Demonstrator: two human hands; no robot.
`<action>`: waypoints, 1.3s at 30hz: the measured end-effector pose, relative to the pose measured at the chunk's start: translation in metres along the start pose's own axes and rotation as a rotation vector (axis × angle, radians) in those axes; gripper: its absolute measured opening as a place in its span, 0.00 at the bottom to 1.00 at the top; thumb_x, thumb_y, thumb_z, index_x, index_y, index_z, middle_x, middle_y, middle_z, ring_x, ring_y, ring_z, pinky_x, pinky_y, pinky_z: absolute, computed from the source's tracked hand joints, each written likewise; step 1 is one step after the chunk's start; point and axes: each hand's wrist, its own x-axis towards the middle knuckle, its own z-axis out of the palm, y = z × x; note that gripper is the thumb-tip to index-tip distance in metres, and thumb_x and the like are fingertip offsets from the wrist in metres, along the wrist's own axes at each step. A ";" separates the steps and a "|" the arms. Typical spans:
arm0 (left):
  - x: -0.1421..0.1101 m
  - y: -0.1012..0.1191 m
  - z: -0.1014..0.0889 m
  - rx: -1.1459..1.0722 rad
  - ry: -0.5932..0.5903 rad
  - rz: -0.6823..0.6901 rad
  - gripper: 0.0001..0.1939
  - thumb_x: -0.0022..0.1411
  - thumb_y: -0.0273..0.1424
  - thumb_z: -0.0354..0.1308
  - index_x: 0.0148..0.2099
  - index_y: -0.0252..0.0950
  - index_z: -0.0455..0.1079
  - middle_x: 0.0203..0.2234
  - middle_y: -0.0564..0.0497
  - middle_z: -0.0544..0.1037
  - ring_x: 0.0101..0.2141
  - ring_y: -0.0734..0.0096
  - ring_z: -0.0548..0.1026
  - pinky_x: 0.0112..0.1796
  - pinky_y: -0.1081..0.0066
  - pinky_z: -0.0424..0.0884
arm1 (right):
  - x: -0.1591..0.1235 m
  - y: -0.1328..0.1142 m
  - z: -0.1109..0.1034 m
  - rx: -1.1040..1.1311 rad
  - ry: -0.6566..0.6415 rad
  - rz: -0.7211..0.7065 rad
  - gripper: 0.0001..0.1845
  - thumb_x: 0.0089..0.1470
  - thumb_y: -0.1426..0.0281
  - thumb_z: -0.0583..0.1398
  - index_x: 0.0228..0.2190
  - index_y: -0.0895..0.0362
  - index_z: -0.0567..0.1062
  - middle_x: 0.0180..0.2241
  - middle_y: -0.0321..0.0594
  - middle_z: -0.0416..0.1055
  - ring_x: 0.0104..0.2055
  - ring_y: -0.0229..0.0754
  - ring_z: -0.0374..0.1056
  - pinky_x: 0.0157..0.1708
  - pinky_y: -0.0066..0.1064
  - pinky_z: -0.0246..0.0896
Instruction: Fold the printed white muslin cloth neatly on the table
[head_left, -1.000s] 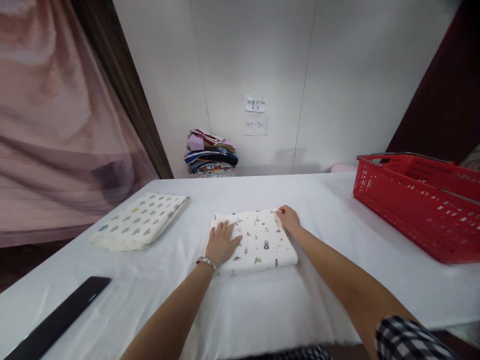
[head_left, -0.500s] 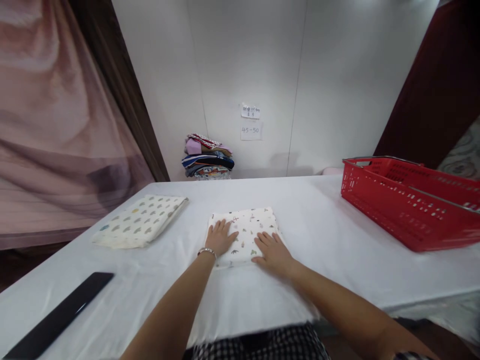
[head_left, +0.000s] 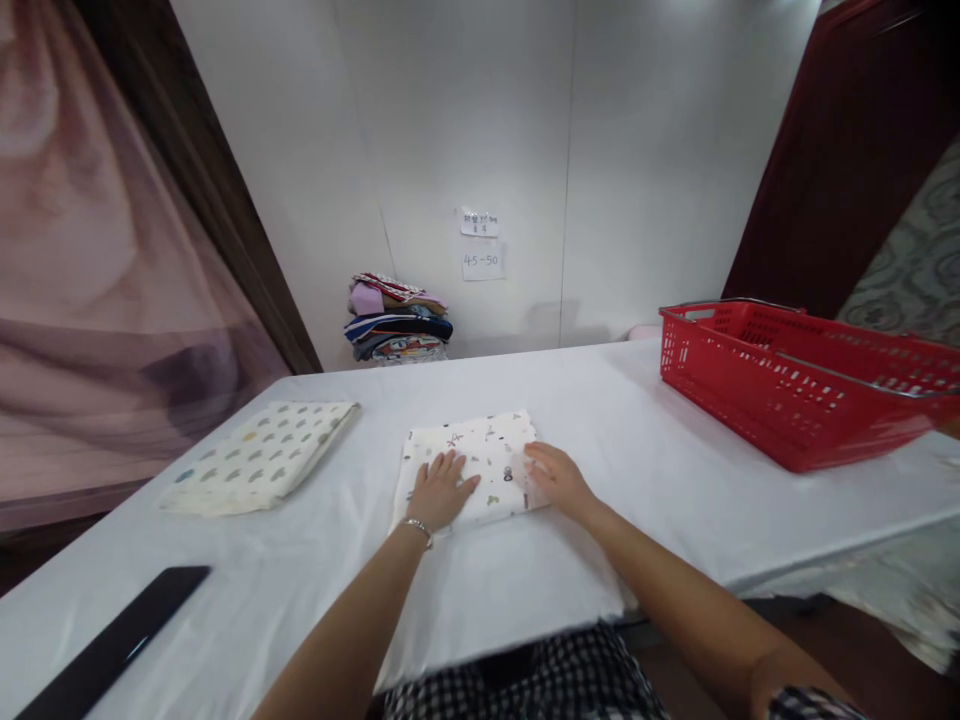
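Note:
A folded white cloth (head_left: 480, 465) printed with small plants and figures lies flat on the white-covered table in front of me. My left hand (head_left: 441, 492) rests palm down on its left part, fingers spread. At the cloth's right edge is my right hand (head_left: 559, 482), slightly blurred, with its fingers stretched out and nothing gripped; whether it touches the cloth is hard to tell. To the left lies a second folded cloth (head_left: 262, 455), cream with rows of grey cloud-like shapes.
A red plastic basket (head_left: 787, 400) with metal handles stands on the right of the table (head_left: 600, 400). A long black flat object (head_left: 120, 640) lies at the near left. Beyond the far edge rises a stack of folded clothes (head_left: 397, 320), and paper signs (head_left: 482, 261) hang on the wall.
My right hand let go of the cloth's far right corner, pressed flat on the cloth, then moved to its right edge. My left hand stays on the cloth. The view has turned rightward.

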 end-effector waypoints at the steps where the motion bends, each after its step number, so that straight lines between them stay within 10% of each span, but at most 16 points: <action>1: 0.001 -0.001 -0.001 -0.005 -0.005 0.001 0.35 0.59 0.52 0.32 0.62 0.39 0.50 0.62 0.50 0.47 0.61 0.60 0.44 0.57 0.56 0.41 | 0.003 0.010 -0.003 0.084 0.100 0.126 0.18 0.52 0.63 0.52 0.41 0.55 0.73 0.46 0.43 0.70 0.49 0.45 0.63 0.49 0.39 0.56; 5: 0.003 -0.001 -0.009 -0.038 -0.052 -0.030 0.34 0.59 0.51 0.34 0.62 0.39 0.50 0.62 0.49 0.47 0.61 0.61 0.43 0.57 0.56 0.41 | 0.009 0.041 -0.006 0.344 0.217 0.498 0.16 0.46 0.65 0.54 0.35 0.58 0.74 0.33 0.42 0.74 0.32 0.42 0.70 0.33 0.34 0.65; 20: 0.031 0.096 -0.001 -0.082 -0.047 0.147 0.31 0.61 0.50 0.35 0.62 0.43 0.50 0.62 0.49 0.48 0.61 0.60 0.44 0.56 0.51 0.43 | 0.005 0.066 0.014 0.405 0.237 0.339 0.19 0.45 0.65 0.56 0.40 0.56 0.73 0.33 0.38 0.74 0.34 0.40 0.68 0.38 0.34 0.64; 39: 0.025 0.098 0.004 -0.096 -0.004 0.208 0.27 0.62 0.49 0.35 0.61 0.48 0.52 0.61 0.51 0.51 0.60 0.58 0.46 0.56 0.48 0.43 | 0.003 0.046 0.005 0.314 0.064 0.386 0.27 0.42 0.63 0.59 0.47 0.55 0.68 0.35 0.36 0.69 0.28 0.35 0.63 0.30 0.28 0.62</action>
